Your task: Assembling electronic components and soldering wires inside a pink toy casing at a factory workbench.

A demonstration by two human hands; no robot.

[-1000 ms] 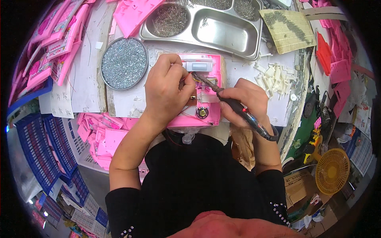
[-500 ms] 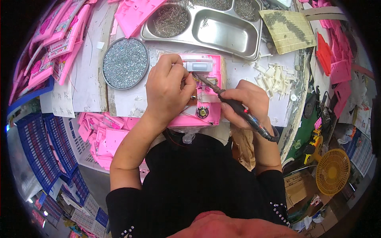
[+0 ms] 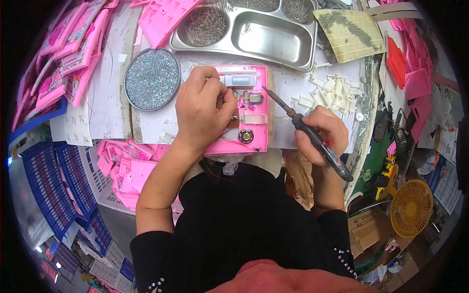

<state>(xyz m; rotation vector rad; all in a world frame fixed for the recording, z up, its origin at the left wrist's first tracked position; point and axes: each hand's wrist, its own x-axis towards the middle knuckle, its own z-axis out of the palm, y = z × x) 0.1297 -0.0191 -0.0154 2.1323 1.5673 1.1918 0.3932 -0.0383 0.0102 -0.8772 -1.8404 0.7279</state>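
Observation:
A pink plastic housing lies in front of me with its inside facing up. It carries a grey-white rectangular part, a small motor-like metal part, a round speaker and thin wires. My left hand rests over the housing's left side, its fingers pinched beside the wires; what they hold is hidden. My right hand grips a black soldering iron by the handle. The iron's tip points up and left, just off the housing's right edge, apart from the parts.
A round dish of small metal pieces stands at left. Behind is a steel compartment tray with screws. White plastic pieces and a yellowish board lie at right. Pink panels are stacked far left; a basket sits below.
My right hand has drawn the soldering iron back to the right, away from the left fingertips and the wires. My left hand stays pinched in nearly the same place.

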